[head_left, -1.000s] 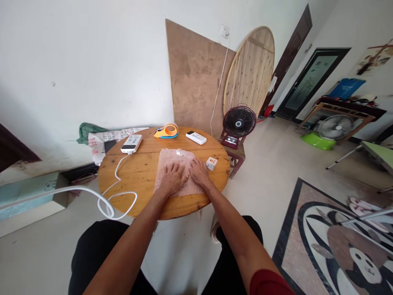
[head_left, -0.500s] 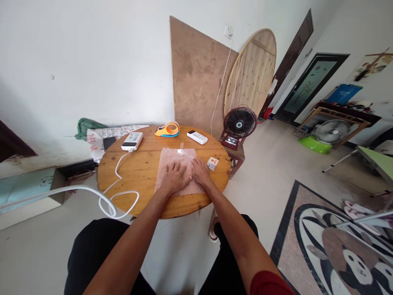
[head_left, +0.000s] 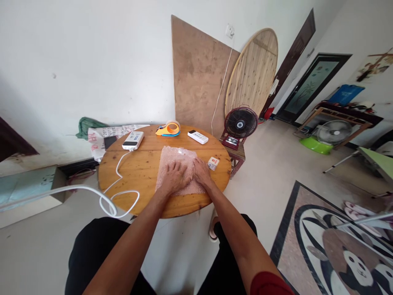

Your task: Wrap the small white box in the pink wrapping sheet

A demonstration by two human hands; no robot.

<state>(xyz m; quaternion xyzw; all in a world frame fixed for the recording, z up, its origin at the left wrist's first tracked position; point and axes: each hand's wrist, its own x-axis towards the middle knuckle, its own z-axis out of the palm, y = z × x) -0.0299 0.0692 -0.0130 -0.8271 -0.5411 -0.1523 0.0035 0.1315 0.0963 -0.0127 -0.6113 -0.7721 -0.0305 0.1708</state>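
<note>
Pinkish bubble wrap (head_left: 170, 157) lies on the round wooden table (head_left: 141, 172), with a shiny piece of clear tape (head_left: 181, 151) at its far edge. My left hand (head_left: 176, 176) presses flat on the middle of the wrap, fingers spread. Along the wrap's right side rests my right hand (head_left: 201, 172), its fingers stretched out and touching it. Whether anything lies inside the wrap I cannot tell. Just right of that hand is a small box (head_left: 213, 163) with an orange and white face.
Toward the back of the table stand an orange tape dispenser (head_left: 168, 129), a white power bank (head_left: 133, 140) with a white cable (head_left: 118, 166), and another white device (head_left: 198, 137). A fan (head_left: 241, 123) sits on a stool (head_left: 238, 154) at the right.
The tape end that stuck out past the wrap's far edge onto the table no longer shows there. That edge looks slightly raised. My hands have stayed almost in place.
</note>
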